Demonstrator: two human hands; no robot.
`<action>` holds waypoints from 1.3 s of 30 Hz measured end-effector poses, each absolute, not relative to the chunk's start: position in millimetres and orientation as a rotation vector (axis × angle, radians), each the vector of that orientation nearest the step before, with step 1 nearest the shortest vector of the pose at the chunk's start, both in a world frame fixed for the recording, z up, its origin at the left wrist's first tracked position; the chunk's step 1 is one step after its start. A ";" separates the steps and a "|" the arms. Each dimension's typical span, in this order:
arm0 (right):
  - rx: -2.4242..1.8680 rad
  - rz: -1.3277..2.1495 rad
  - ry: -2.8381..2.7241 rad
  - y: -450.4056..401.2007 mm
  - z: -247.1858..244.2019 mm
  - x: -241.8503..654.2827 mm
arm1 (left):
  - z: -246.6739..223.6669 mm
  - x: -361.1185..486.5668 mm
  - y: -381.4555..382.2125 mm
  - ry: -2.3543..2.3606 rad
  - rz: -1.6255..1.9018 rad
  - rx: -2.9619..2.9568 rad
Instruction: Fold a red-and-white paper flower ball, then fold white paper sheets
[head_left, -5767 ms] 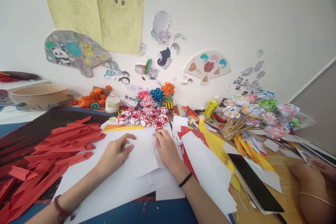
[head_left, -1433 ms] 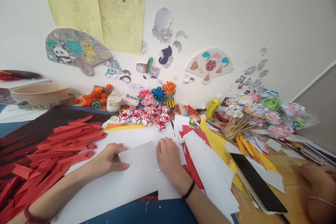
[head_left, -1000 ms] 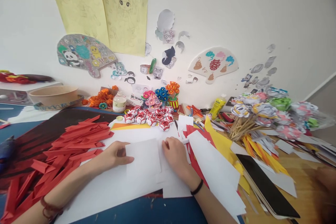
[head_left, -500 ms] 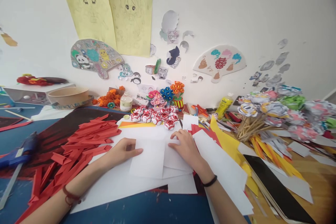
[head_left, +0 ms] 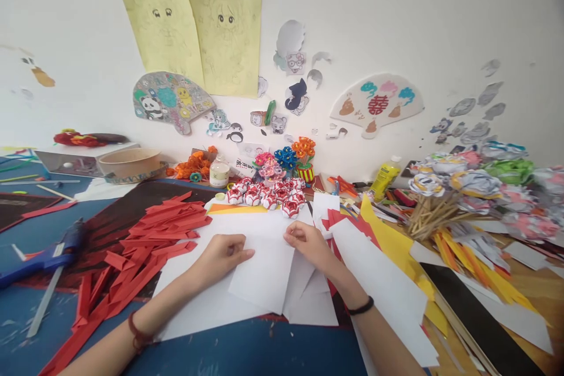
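A small white paper sheet (head_left: 262,276) is held between my two hands above larger white sheets. My left hand (head_left: 224,255) grips its upper left edge, thumb on top and fingers curled beneath. At the upper right corner my right hand (head_left: 307,245) pinches the same sheet between thumb and fingers. Several loose white pieces (head_left: 311,299) lie just under and right of it. A large white sheet (head_left: 194,305) is spread below my left forearm. Red folded paper strips (head_left: 150,247) are heaped left of my left hand. Red-and-white paper flowers (head_left: 268,192) sit beyond both hands.
On the left lies a blue glue gun (head_left: 61,249). White sheets (head_left: 379,282), yellow paper (head_left: 374,232) and a black-topped flat object (head_left: 476,317) cover the right side. Paper flowers on sticks (head_left: 427,211) lie farther back, near a yellow bottle (head_left: 386,178).
My right hand has come to the sheet's upper right corner and pinches it. The sheet now sits tilted over the loose pieces. The whole view has shifted slightly.
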State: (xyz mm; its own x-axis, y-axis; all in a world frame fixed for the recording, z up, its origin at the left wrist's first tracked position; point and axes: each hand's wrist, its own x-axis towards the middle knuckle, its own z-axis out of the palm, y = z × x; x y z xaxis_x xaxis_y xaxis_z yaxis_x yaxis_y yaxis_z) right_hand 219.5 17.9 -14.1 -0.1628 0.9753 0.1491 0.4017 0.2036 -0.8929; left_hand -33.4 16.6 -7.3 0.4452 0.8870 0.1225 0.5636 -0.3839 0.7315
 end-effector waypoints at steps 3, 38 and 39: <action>-1.278 1.017 -1.731 15.8 -11.4 217.0 | -3.2 -27.2 11.1 1.244 0.667 2.231; -1.152 1.039 -1.501 18.2 0.5 234.5 | 22.6 -44.6 6.4 0.892 0.509 1.904; -1.165 1.014 -1.479 18.4 1.4 235.2 | 23.0 -43.9 5.4 0.891 0.505 1.904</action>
State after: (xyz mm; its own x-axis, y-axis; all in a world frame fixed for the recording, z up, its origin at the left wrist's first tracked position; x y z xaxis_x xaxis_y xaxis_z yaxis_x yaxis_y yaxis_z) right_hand 235.2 18.4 1.4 -0.0814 0.9793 0.1855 0.1799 0.1975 -0.9636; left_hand -43.9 5.4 23.0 0.6505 0.7592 -0.0221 0.3715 -0.2927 0.8811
